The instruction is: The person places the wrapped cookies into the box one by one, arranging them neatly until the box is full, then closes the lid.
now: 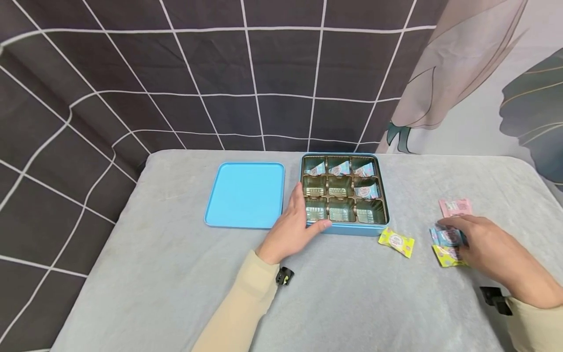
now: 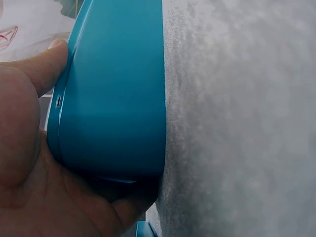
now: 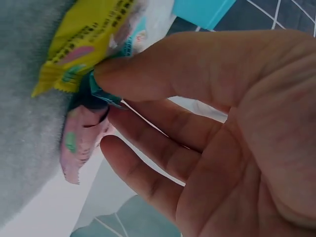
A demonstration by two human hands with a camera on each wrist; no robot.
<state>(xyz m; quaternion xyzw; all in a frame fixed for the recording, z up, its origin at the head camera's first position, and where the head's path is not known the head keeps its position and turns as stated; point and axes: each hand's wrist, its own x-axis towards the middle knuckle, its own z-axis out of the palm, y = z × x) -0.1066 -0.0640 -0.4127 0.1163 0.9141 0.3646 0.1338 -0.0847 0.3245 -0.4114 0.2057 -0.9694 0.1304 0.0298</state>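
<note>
A blue box [image 1: 356, 229] with a divided gold-brown tray stands at the back of the table. Blue-wrapped candies [image 1: 367, 191] lie in all three back compartments and the right one of the middle row. My left hand [image 1: 290, 230] holds the box's front left corner, thumb at the front rim and fingers along the left side. At the right, my right hand [image 1: 497, 249] pinches a blue candy [image 3: 101, 93] between thumb and fingers. Close beside it lie a yellow candy [image 3: 81, 44] and a pink candy [image 3: 84, 136]. The blue candy is partly hidden by the thumb.
Left of the box, a flat blue lid [image 1: 246, 195] lies on the grey cloth-covered table [image 1: 154, 274]. One more yellow candy [image 1: 397, 242] sits by the box's front right corner. A dark checked curtain [image 1: 211, 68] hangs behind the table.
</note>
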